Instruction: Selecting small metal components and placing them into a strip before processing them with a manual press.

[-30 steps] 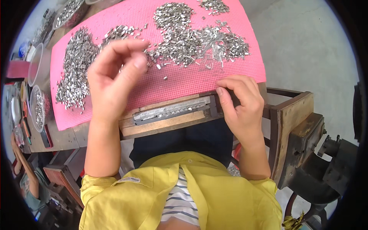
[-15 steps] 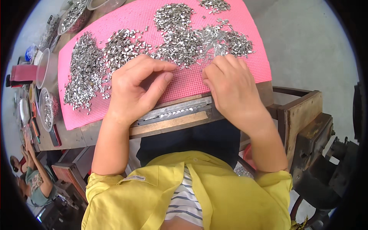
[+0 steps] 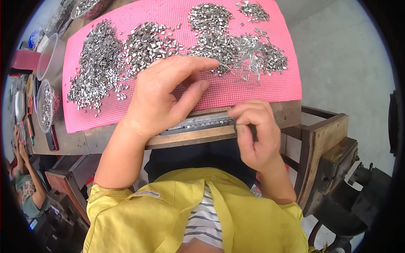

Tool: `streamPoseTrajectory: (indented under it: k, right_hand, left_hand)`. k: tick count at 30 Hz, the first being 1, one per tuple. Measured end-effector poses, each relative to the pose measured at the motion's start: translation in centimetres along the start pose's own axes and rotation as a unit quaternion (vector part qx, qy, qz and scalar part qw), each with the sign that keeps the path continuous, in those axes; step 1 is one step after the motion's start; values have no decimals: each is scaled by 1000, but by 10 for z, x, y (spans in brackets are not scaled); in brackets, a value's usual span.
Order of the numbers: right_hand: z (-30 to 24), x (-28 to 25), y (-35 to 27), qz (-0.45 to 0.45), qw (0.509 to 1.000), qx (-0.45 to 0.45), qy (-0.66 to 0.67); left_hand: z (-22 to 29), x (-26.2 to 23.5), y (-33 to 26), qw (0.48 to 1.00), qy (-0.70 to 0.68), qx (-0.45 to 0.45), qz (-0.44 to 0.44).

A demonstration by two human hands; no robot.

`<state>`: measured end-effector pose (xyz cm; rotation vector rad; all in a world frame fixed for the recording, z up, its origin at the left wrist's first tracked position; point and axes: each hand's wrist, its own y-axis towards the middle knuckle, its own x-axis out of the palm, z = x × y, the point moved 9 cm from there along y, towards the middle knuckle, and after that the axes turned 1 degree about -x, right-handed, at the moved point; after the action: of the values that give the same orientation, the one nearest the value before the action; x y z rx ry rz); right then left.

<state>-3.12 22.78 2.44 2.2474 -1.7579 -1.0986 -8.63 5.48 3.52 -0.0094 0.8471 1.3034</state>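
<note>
My left hand (image 3: 162, 90) hovers over the front of the pink mat (image 3: 160, 98), its index finger stretched toward a heap of small silvery metal pieces (image 3: 219, 48). Its thumb stands apart from that finger, and nothing shows between them. At the table's front edge lies a grey metal bar (image 3: 204, 122) with a row of small round shiny pieces along it, beside a wooden strip (image 3: 194, 137). My right hand (image 3: 259, 135) is at the bar's right end, fingers curled and thumb tip close to them. Whatever they pinch is too small to make out.
More metal pieces lie in heaps at the mat's left (image 3: 99, 55) and far right (image 3: 253, 10). Clear plastic tubs (image 3: 48, 55), a phone (image 3: 52, 139) and tools stand left. A wooden frame (image 3: 322, 156) with dark machinery is at right. A co-worker's arms (image 3: 29, 168) show far left.
My right hand has come back from the mat to the right end of the metal bar. My left hand has shifted slightly right in view, its index finger straighter. The whole view has shifted slightly.
</note>
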Motion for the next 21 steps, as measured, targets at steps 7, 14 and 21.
streamPoseTrajectory:
  k: [7, 14, 21]
  right_hand:
    - [8, 14, -3, -23, 999, 18, -43]
    - [8, 14, -4, -36, 998, 22, -39]
    - [2, 15, -1, -41, 996, -4, -85]
  left_hand:
    - [-9, -10, -4, 993, -102, -29, 57]
    - [-14, -20, -11, 981, -142, -36, 127]
    - [-11, -19, -10, 985, -134, -10, 110]
